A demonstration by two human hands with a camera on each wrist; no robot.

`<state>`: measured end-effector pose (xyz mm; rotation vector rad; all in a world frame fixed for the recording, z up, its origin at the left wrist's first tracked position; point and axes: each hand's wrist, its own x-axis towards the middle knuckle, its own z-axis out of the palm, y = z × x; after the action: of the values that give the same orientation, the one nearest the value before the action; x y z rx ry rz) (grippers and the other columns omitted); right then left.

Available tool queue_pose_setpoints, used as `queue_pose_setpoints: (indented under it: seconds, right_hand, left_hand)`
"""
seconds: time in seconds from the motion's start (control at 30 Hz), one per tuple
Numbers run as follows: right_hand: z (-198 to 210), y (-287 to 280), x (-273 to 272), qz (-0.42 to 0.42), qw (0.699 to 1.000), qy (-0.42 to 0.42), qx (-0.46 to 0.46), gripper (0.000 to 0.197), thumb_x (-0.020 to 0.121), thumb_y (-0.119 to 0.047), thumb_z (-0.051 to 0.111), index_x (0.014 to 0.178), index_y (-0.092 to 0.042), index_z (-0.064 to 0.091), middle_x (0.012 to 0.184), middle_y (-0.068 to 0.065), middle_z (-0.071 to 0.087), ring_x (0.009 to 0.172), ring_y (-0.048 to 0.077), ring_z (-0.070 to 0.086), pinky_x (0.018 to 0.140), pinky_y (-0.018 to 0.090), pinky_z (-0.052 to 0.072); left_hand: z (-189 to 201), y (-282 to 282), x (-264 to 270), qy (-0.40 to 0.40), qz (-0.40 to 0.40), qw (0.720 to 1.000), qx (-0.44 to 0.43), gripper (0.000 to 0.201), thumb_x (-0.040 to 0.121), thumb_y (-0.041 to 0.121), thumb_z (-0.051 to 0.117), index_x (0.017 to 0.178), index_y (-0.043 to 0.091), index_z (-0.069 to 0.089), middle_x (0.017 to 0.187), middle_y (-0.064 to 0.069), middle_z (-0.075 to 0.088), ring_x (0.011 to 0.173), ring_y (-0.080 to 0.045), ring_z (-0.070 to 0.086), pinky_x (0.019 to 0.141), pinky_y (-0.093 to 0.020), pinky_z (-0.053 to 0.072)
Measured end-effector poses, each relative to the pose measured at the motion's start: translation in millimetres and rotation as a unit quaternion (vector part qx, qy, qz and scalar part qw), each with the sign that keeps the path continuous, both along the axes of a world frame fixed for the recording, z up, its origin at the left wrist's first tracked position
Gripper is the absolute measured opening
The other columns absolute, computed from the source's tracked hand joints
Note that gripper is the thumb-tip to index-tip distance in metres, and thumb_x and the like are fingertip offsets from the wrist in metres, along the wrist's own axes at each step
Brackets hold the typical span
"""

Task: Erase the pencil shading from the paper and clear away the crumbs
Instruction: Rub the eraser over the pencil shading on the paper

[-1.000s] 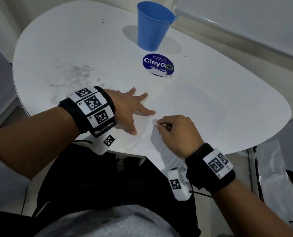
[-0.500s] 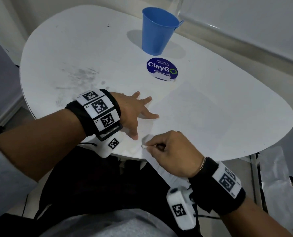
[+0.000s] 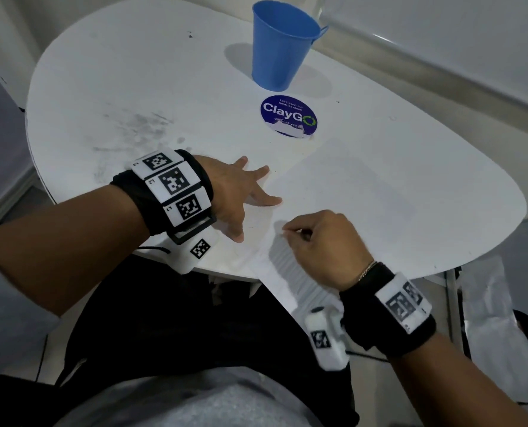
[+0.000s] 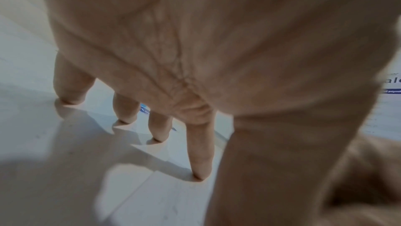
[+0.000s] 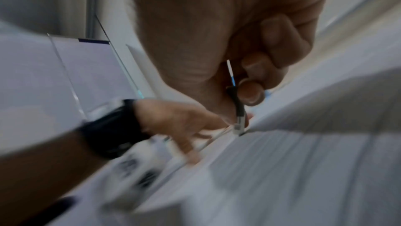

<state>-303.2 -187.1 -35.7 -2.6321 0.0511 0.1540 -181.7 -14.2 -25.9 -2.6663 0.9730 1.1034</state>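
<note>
The right hand [image 3: 321,241] pinches a slim black pencil-shaped eraser stick [image 5: 237,108] between thumb and curled fingers, its tip on the white sheet of paper [image 3: 364,192]. The left hand [image 3: 238,192] lies spread flat, fingertips [image 4: 200,174] pressing the paper's left edge onto the white rounded table [image 3: 133,87].

Grey pencil shading [image 3: 290,266] remains in streaks on the paper's near corner, just beside the right hand, so erasing looks unfinished; crumbs are too small to make out, and clearing them is probably still ahead.

That near corner overhangs the table's near edge, unsupported, so strokes there could buckle it. Far off, a blue plastic cup [image 3: 282,44] and round blue sticker [image 3: 288,115] stand well apart, leaving open room to the right.
</note>
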Motion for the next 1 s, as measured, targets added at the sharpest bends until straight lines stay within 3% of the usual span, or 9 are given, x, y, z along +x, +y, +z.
queue_pose_setpoints:
  seconds: [0.1, 0.27, 0.4, 0.47, 0.57, 0.73, 0.83, 0.93, 1.0]
  right_hand:
    - [4, 23, -19, 0.078, 0.996, 0.043, 0.016, 0.017, 0.092, -0.026, 0.061, 0.096, -0.025, 0.078, 0.085, -0.006, 0.076, 0.076, 0.018, 0.069, 0.074, 0.033, 0.056]
    - [2, -5, 4, -0.021, 1.0, -0.006, -0.011, 0.016, 0.091, -0.026, 0.063, 0.094, -0.025, 0.079, 0.088, -0.006, 0.077, 0.081, 0.018, 0.069, 0.077, 0.035, 0.056]
    - [4, 26, -20, 0.08, 0.996, 0.025, 0.013, 0.017, 0.092, -0.026, 0.061, 0.099, -0.027, 0.077, 0.095, -0.01, 0.076, 0.083, 0.019, 0.069, 0.078, 0.032, 0.055]
    - [4, 20, -12, 0.065, 0.997, 0.031, 0.006, 0.018, 0.094, -0.027, 0.062, 0.103, -0.029, 0.077, 0.104, -0.017, 0.074, 0.087, 0.012, 0.069, 0.082, 0.028, 0.054]
    - [2, 1, 3, -0.015, 1.0, -0.001, 0.007, 0.017, 0.093, -0.027, 0.063, 0.1, -0.028, 0.078, 0.097, -0.01, 0.076, 0.085, 0.013, 0.07, 0.081, 0.031, 0.055]
    - [3, 25, -18, 0.088, 0.995, 0.046, 0.027, 0.017, 0.094, -0.028, 0.063, 0.103, -0.029, 0.077, 0.101, -0.017, 0.074, 0.08, 0.005, 0.067, 0.078, 0.021, 0.05]
    - [2, 11, -2, 0.024, 0.999, 0.018, 0.016, 0.017, 0.094, -0.028, 0.063, 0.102, -0.03, 0.078, 0.103, -0.02, 0.073, 0.073, 0.002, 0.066, 0.07, 0.018, 0.05]
    - [-1, 11, -3, 0.016, 1.0, -0.003, -0.01, 0.017, 0.093, -0.026, 0.061, 0.096, -0.026, 0.078, 0.095, -0.008, 0.076, 0.082, 0.019, 0.07, 0.077, 0.031, 0.055]
    - [1, 25, -17, 0.078, 0.996, 0.03, 0.013, 0.018, 0.093, -0.027, 0.061, 0.1, -0.028, 0.077, 0.1, -0.012, 0.075, 0.087, 0.018, 0.07, 0.081, 0.032, 0.055]
  left_hand:
    - [1, 0, 0, -0.003, -0.007, 1.0, 0.005, 0.099, 0.084, 0.041, 0.073, 0.147, 0.069, 0.002, 0.162, 0.018, -0.029, 0.149, -0.015, -0.03, 0.124, -0.057, 0.008]
    - [2, -1, 0, 0.004, 0.001, 1.0, -0.001, 0.1, 0.083, 0.038, 0.075, 0.147, 0.068, 0.003, 0.162, 0.017, -0.028, 0.149, -0.015, -0.03, 0.124, -0.058, 0.006]
    - [0, 0, 1, 0.003, 0.002, 1.0, -0.001, 0.101, 0.083, 0.039, 0.076, 0.147, 0.069, 0.004, 0.162, 0.019, -0.028, 0.148, -0.013, -0.031, 0.124, -0.054, 0.01]
    - [1, 1, 1, 0.005, 0.008, 1.0, -0.004, 0.101, 0.083, 0.038, 0.076, 0.147, 0.069, 0.004, 0.162, 0.02, -0.028, 0.148, -0.011, -0.031, 0.124, -0.052, 0.013]
    - [2, 0, 0, 0.002, 0.007, 1.0, -0.003, 0.1, 0.084, 0.038, 0.074, 0.148, 0.068, 0.004, 0.162, 0.019, -0.028, 0.149, -0.013, -0.03, 0.124, -0.055, 0.009]
    - [4, 0, -1, 0.003, -0.001, 1.0, -0.003, 0.099, 0.084, 0.039, 0.074, 0.148, 0.067, 0.004, 0.163, 0.017, -0.027, 0.15, -0.014, -0.029, 0.124, -0.054, 0.008]
    - [4, 0, -1, 0.003, 0.004, 1.0, -0.005, 0.1, 0.084, 0.038, 0.074, 0.148, 0.068, 0.004, 0.163, 0.017, -0.027, 0.149, -0.014, -0.029, 0.125, -0.055, 0.006]
    - [2, 0, 0, 0.003, 0.004, 1.0, -0.005, 0.1, 0.083, 0.037, 0.075, 0.147, 0.068, 0.005, 0.163, 0.018, -0.027, 0.149, -0.013, -0.029, 0.124, -0.056, 0.008]
    - [2, 0, 0, 0.001, 0.002, 1.0, -0.004, 0.1, 0.083, 0.038, 0.076, 0.147, 0.068, 0.005, 0.163, 0.018, -0.027, 0.149, -0.014, -0.029, 0.124, -0.055, 0.01]
